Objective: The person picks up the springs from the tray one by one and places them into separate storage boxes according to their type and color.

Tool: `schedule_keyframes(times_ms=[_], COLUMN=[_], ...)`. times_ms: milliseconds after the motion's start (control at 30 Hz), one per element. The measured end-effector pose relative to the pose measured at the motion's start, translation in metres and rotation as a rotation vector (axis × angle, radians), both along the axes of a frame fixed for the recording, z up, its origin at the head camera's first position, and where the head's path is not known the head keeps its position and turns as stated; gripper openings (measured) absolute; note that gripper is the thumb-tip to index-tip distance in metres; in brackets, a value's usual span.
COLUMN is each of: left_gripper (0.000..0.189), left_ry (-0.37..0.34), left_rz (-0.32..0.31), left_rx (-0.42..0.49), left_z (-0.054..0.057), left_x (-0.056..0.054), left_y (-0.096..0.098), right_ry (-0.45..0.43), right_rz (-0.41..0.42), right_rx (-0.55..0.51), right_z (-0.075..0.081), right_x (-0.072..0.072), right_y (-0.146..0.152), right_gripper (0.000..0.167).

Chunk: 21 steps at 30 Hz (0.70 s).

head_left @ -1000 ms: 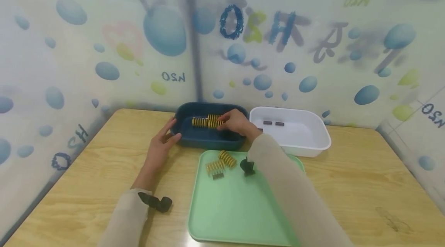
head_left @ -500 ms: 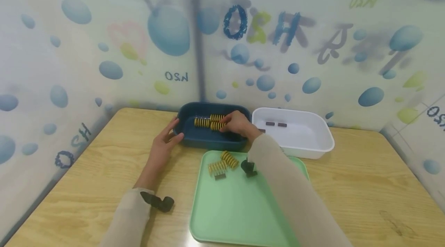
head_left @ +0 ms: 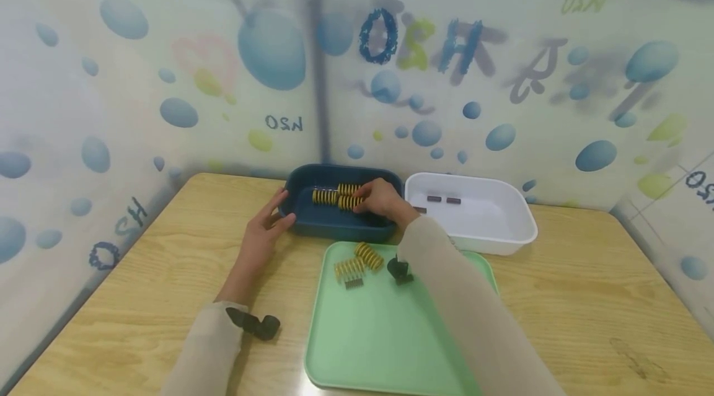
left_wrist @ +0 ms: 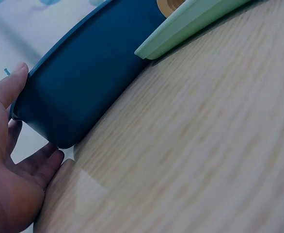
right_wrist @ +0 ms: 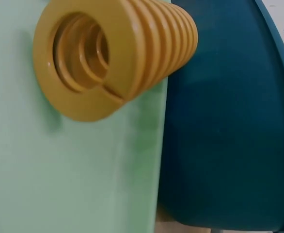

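Note:
In the head view, a dark blue bin (head_left: 312, 222) stands at the back of the table. Three yellow coil springs lie inside: a left one (head_left: 325, 198), a rear one (head_left: 349, 188) and a front one (head_left: 347, 202). Thumb and fingertips of my right hand (head_left: 385, 199) pinch the front spring's right end. My left hand (head_left: 262, 228) rests against the bin's left end, fingers spread; in the left wrist view its thumb touches the rim of the bin (left_wrist: 79, 87). A yellow spring (right_wrist: 161, 43) fills the top of the right wrist view, where the right hand is not visible.
A green tray (head_left: 379, 334) lies before the bin, bearing a thick yellow spring (head_left: 369, 256), a thinner yellow spring (head_left: 349, 269) and a small dark spring (head_left: 354, 283). A white bin (head_left: 491, 216) adjoins on the right, holding small dark springs (head_left: 453, 201).
The head view has shifted slightly, so everything appears a little farther right. Both hands keep their places at the blue bin, and the right hand still holds the front spring.

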<state>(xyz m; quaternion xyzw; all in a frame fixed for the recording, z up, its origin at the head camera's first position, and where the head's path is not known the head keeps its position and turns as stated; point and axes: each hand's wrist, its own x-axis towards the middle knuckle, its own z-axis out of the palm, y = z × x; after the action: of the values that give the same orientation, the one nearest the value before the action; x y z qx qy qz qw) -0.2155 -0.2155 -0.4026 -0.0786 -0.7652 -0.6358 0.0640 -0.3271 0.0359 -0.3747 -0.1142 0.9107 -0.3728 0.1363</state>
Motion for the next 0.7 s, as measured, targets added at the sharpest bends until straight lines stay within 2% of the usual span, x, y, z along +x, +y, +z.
schedule_keyframes(times_ms=[100,233,333,500,700], left_gripper=[0.057,0.057,0.058,0.057,0.057], left_ry=[0.000,0.016,0.013,-0.002,0.000], left_rz=[-0.002,0.001,0.001,-0.002,0.005], left_rx=[-0.008,-0.015,-0.005,-0.004,-0.009], left_z=[0.001,-0.012,-0.015,0.001,0.004], left_x=[0.001,-0.007,-0.009,0.001,0.003], left_y=[0.000,-0.004,-0.006,0.000,0.002], right_ry=[0.001,0.002,-0.005,-0.023,-0.012], right_rz=[0.004,0.009,0.009,0.005,-0.002], right_rx=[0.004,0.003,-0.006,-0.027,-0.014], right_z=[-0.001,-0.001,-0.001,0.000,-0.002], right_x=[-0.001,0.001,0.002,0.003,0.002], right_y=[0.000,0.000,0.000,0.000,-0.001], right_gripper=[0.034,0.035,0.035,0.035,0.035])
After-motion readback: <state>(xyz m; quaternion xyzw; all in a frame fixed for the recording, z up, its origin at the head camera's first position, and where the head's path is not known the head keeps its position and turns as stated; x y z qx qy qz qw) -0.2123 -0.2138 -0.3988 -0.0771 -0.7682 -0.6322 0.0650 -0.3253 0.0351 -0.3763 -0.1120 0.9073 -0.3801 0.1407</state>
